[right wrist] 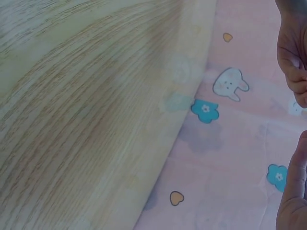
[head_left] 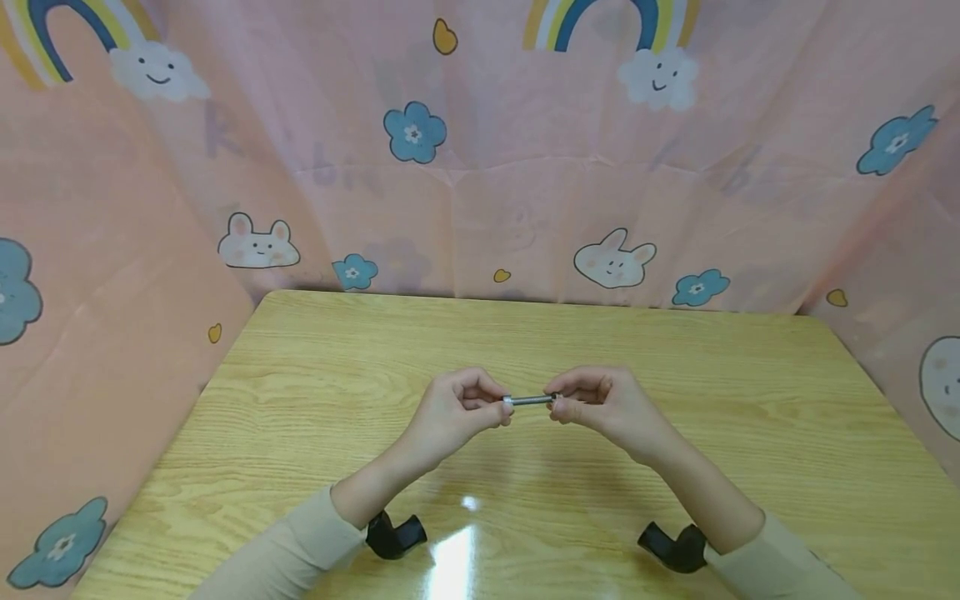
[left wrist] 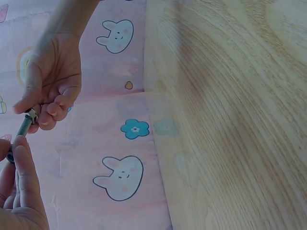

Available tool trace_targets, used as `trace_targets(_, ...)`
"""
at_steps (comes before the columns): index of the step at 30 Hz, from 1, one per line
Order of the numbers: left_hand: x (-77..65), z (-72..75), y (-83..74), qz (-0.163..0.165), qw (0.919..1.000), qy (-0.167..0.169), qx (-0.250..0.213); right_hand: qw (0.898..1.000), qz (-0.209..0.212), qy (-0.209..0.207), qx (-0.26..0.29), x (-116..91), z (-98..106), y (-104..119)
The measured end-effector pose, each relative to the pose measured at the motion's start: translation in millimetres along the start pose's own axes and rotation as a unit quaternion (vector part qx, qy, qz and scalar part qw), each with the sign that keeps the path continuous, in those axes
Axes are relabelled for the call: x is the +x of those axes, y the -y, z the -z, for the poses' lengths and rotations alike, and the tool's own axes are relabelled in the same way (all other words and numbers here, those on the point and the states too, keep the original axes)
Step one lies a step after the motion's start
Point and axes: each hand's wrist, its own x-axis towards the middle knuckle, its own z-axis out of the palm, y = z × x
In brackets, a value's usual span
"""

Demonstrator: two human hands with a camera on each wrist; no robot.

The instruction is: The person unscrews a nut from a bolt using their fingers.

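A slim metal bolt spans the gap between the two hands, lying nearly level above the table. My left hand pinches its left end between thumb and fingers, where a wider silver piece shows. At the other end my right hand pinches it near a small dark part. In the left wrist view the bolt has visible threads and a wider metal piece at the upper hand's fingers. Fingertips partly hide both ends. The right wrist view catches only parts of the hands at its right edge.
The wood-grain table extends beneath both hands. Behind it and at its sides hangs a pink cloth printed with rabbits, flowers and rainbows. A black wrist mount is at the left sleeve, and another black mount at the right.
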Motion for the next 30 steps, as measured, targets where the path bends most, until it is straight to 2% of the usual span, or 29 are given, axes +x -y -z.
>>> trace_targets(3, -0.4, 0.7, -0.2, 0.001, 1.0, 0.001, 0.0, 1.0, 0.003, 0.006, 0.016, 0, 1, -1)
trace_targets(13, -1.0, 3.8, -0.6, 0.0, 0.9999, -0.01, 0.0, 0.998, -0.033, 0.007, 0.059, -1, 2, -3)
trace_targets(20, -0.4, 6.6, 0.5, -0.004, 0.9999, -0.015, 0.006, 0.997, -0.016, 0.025, 0.077, -3, 4, -4)
trace_targets(23, 0.0, 8.1, 0.9, -0.003, 0.9998, -0.017, 0.009, 0.997, -0.021, 0.027, 0.07, -3, 5, -3)
trace_targets(30, 1.9, 12.7, 4.2, -0.008, 0.9998, -0.019, 0.007, 0.996, -0.084, 0.008, 0.028, -3, 9, -4)
